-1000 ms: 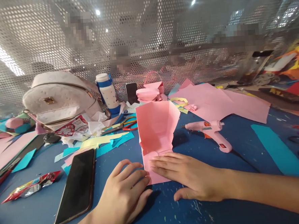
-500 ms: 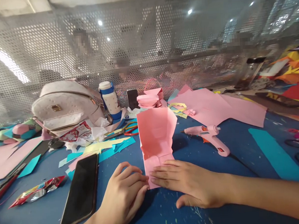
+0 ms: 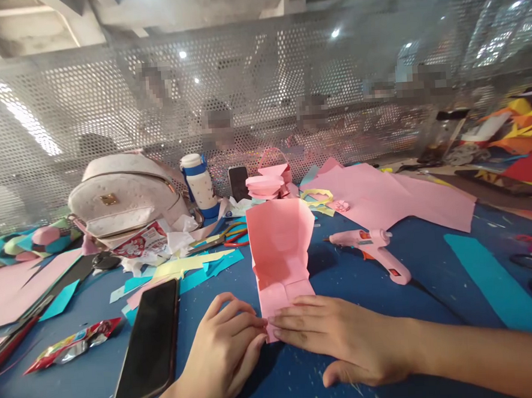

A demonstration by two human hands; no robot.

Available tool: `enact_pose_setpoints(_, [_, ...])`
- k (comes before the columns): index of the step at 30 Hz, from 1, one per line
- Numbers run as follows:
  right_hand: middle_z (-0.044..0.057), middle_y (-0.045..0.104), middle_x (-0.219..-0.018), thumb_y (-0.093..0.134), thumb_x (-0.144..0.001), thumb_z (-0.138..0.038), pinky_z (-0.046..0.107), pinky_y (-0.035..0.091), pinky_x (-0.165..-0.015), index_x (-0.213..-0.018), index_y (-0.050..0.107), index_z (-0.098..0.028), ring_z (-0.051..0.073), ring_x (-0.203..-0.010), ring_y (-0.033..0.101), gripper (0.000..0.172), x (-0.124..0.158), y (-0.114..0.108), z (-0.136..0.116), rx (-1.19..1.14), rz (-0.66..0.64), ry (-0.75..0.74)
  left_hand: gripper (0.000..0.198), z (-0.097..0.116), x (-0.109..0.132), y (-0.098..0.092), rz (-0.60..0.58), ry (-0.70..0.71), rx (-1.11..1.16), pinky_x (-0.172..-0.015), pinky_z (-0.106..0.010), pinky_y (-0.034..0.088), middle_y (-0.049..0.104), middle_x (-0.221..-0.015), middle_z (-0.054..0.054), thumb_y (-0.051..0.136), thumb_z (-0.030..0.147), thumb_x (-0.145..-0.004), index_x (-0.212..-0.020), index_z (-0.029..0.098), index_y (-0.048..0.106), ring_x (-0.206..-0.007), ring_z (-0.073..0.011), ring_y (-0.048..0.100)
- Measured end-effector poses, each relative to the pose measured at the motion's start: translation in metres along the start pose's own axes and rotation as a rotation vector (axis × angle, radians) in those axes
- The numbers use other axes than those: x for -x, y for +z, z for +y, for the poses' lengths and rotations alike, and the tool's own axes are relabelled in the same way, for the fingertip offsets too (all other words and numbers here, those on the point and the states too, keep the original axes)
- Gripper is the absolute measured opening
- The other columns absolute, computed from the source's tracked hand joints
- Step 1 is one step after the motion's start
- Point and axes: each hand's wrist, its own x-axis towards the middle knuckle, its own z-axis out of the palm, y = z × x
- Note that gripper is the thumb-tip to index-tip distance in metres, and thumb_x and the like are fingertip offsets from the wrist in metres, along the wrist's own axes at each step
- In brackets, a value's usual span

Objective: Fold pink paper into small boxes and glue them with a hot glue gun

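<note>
"What sort of place are we standing in?"

"A craft workshop, I'd say. Take twelve as straight ahead: the blue desk has a folded pink paper piece at twelve, a glue gun at one, large pink sheets beyond that, and cut strips towards eleven."

"Not a home?"

"Doesn't look it. A perforated screen spans twelve o'clock, blurred figures behind it, pale beams overhead."

"School or studio?"

"That I can't tell."
</note>
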Motion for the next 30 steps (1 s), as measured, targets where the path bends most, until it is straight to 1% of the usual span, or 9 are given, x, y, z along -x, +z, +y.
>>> enact_pose_setpoints(3, [0.014, 0.043, -0.151, 0.031, -0.103, -0.05, 0.045, 0.026, -0.119, -0.15, 0.035, -0.009, 0.026, -0.141, 0.038, 0.063, 0.002, 0.003, 0.003, 0.004, 0.059, -0.024, 0.024, -0.001, -0.001, -0.001, -0.009, 0.022, -0.01, -0.089, -0.038, 0.038, 0.073, -0.09, -0.001, 0.045, 0.008, -0.093, -0.094, 0.018, 0.066, -0.086, -0.0179, 0.061])
enact_pose_setpoints(5, [0.015, 0.047, -0.148, 0.031, -0.102, -0.052, 0.046, 0.03, -0.117, -0.149, 0.037, -0.008, 0.027, -0.137, 0.042, 0.064, 0.003, 0.006, 0.005, 0.011, 0.115, -0.015, 0.023, -0.002, -0.002, -0.001, -0.016, 0.038, -0.016, -0.09, -0.039, 0.038, 0.073, -0.09, -0.001, 0.045, 0.008, -0.093, -0.095, 0.017, 0.066, -0.086, -0.0182, 0.061])
enact_pose_setpoints(9, [0.017, 0.049, -0.145, 0.033, -0.101, -0.053, 0.047, 0.038, -0.111, -0.153, 0.027, -0.008, 0.029, -0.13, 0.048, 0.069, 0.005, 0.01, 0.009, 0.003, 0.171, 0.043, 0.021, -0.002, -0.004, -0.002, -0.076, 0.072, -0.042, -0.09, -0.041, 0.039, 0.072, -0.094, -0.003, 0.047, 0.013, -0.094, -0.103, 0.016, 0.066, -0.089, -0.0203, 0.06])
enact_pose_setpoints(13, [0.018, 0.049, -0.145, 0.036, -0.101, -0.049, 0.048, 0.037, -0.11, -0.155, 0.02, -0.009, 0.028, -0.131, 0.047, 0.068, 0.007, 0.012, 0.011, 0.011, 0.174, 0.025, 0.025, -0.002, -0.003, -0.001, -0.157, 0.08, -0.075, -0.092, -0.046, 0.04, 0.067, -0.1, -0.008, 0.046, 0.022, -0.097, -0.113, 0.017, 0.066, -0.088, -0.022, 0.061])
enact_pose_setpoints(15, [0.018, 0.05, -0.144, 0.035, -0.102, -0.047, 0.049, 0.038, -0.109, -0.155, 0.02, -0.009, 0.029, -0.129, 0.049, 0.066, 0.008, 0.013, 0.011, 0.03, 0.18, 0.027, 0.027, -0.002, -0.003, 0.0, -0.162, 0.079, -0.075, -0.093, -0.048, 0.04, 0.067, -0.1, -0.008, 0.045, 0.023, -0.097, -0.113, 0.017, 0.066, -0.088, -0.0224, 0.061])
enact_pose_setpoints(18, [0.018, 0.052, -0.142, 0.033, -0.102, -0.047, 0.05, 0.039, -0.108, -0.154, 0.021, -0.007, 0.03, -0.125, 0.051, 0.066, 0.009, 0.014, 0.011, 0.043, 0.189, 0.039, 0.025, -0.003, -0.003, 0.0, -0.12, 0.09, -0.051, -0.092, -0.046, 0.041, 0.067, -0.094, -0.007, 0.046, 0.02, -0.097, -0.109, 0.017, 0.067, -0.087, -0.0219, 0.06])
enact_pose_setpoints(22, [0.02, 0.054, -0.139, 0.029, -0.102, -0.051, 0.048, 0.039, -0.108, -0.151, 0.029, -0.005, 0.029, -0.128, 0.05, 0.067, 0.009, 0.013, 0.01, 0.043, 0.184, 0.018, 0.022, -0.004, -0.004, -0.001, -0.056, 0.105, -0.024, -0.087, -0.042, 0.042, 0.069, -0.086, -0.005, 0.047, 0.014, -0.095, -0.098, 0.015, 0.069, -0.084, -0.0199, 0.06])
enact_pose_setpoints(26, [0.02, 0.053, -0.141, 0.031, -0.101, -0.053, 0.05, 0.04, -0.107, -0.15, 0.032, -0.005, 0.032, -0.129, 0.05, 0.069, 0.008, 0.013, 0.009, 0.064, 0.147, 0.041, 0.022, -0.004, -0.005, -0.003, -0.066, 0.117, -0.029, -0.086, -0.042, 0.042, 0.069, -0.083, -0.006, 0.047, 0.014, -0.095, -0.087, 0.014, 0.068, -0.083, -0.0203, 0.061])
enact_pose_setpoints(30, [0.018, 0.053, -0.142, 0.033, -0.102, -0.051, 0.047, 0.038, -0.111, -0.149, 0.036, -0.007, 0.028, -0.132, 0.048, 0.065, 0.006, 0.01, 0.008, 0.016, 0.14, 0.034, 0.019, -0.004, -0.006, -0.004, -0.062, 0.131, -0.038, -0.087, -0.042, 0.04, 0.07, -0.082, -0.005, 0.049, 0.014, -0.093, -0.087, 0.015, 0.068, -0.081, -0.0204, 0.062])
